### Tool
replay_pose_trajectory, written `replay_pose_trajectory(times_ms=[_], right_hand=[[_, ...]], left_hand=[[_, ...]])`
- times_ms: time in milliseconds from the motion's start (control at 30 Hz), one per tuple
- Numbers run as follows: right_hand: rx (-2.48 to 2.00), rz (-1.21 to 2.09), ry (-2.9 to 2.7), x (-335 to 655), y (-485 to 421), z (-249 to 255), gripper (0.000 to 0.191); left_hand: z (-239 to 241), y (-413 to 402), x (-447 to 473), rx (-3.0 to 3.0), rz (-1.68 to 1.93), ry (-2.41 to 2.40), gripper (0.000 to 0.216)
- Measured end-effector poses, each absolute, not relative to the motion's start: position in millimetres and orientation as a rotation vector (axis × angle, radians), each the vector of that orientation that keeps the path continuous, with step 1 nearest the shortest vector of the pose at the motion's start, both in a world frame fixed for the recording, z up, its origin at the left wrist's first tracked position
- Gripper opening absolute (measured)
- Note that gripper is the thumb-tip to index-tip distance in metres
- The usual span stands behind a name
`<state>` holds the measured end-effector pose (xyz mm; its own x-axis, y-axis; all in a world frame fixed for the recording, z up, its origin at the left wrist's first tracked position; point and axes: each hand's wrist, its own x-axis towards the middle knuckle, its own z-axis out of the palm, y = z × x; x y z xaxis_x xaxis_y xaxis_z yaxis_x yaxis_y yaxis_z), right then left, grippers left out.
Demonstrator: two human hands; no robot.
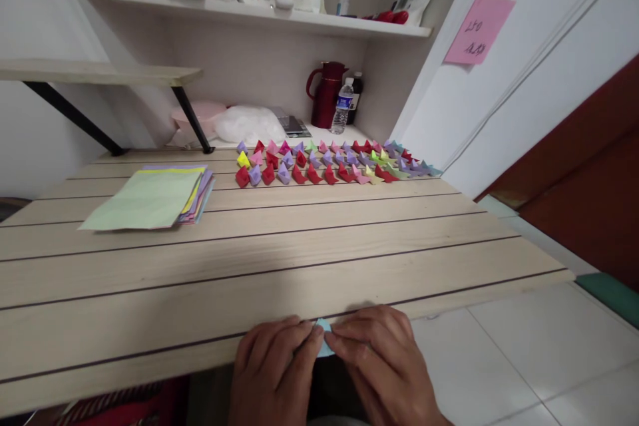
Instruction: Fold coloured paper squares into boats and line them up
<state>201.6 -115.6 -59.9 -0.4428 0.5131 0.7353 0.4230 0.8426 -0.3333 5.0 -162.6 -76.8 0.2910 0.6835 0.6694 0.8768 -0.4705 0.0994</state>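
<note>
A small light-blue piece of folded paper (324, 347) sits at the table's front edge, pinched between both hands. My left hand (277, 363) grips its left side with thumb and fingers closed. From the right, my right hand (382, 359) presses on the same paper, its fingers closed too. Much of the paper is hidden by the fingertips. Farther back stand several rows of small folded paper boats (314, 175) in red, purple, pink, yellow, green and blue. On the left lies a stack of coloured paper sheets (144, 198), pale green on top.
At the back, a dark red jug (327, 94), a water bottle (343, 106) and a white plastic bag (249, 125) stand below a loaded shelf (239, 8). A small raised shelf (100, 73) overhangs the left. The table's right edge drops to a tiled floor (524, 339).
</note>
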Motion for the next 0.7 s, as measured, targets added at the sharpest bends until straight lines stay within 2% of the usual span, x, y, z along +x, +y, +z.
replay_pose_trajectory(times_ms=[67,167,200,300,400,467,600,700], right_hand=[[-0.698,0.342,-2.041,200.6,-114.0,-51.9,0.017],[-0.909,0.952,-1.841,198.8,-105.6,-35.6,0.005],[-0.986,1.175,-1.694,197.3,-100.3,-29.5,0.011],[-1.016,1.635,-1.22,188.1,-76.2,-11.1,0.024],[-0.862,1.79,-1.024,172.9,-44.6,4.2,0.026],[-0.786,1.833,-1.013,162.0,-24.1,10.8,0.028],[-0.75,1.876,-1.03,144.2,10.8,11.1,0.033],[-0.73,1.911,-1.02,134.7,32.4,2.7,0.036]], left_hand=[[-68.9,-163.1,7.0,-2.327,-1.173,-1.494,0.032],[-59.2,-160.4,15.7,-2.16,-1.631,-1.84,0.021],[-56.3,-156.9,18.4,-2.048,-1.784,-1.988,0.021],[-47.3,-135.3,20.9,-1.859,-2.152,-2.309,0.046],[-34.5,-99.8,16.5,-1.925,-2.505,-2.397,0.076],[-24.4,-73.7,12.1,-1.908,-2.778,-2.365,0.079],[-9.1,-28.4,4.8,-1.802,-2.981,-2.307,0.041],[-7.6,-3.7,2.0,-1.783,-3.015,-2.279,0.036]])
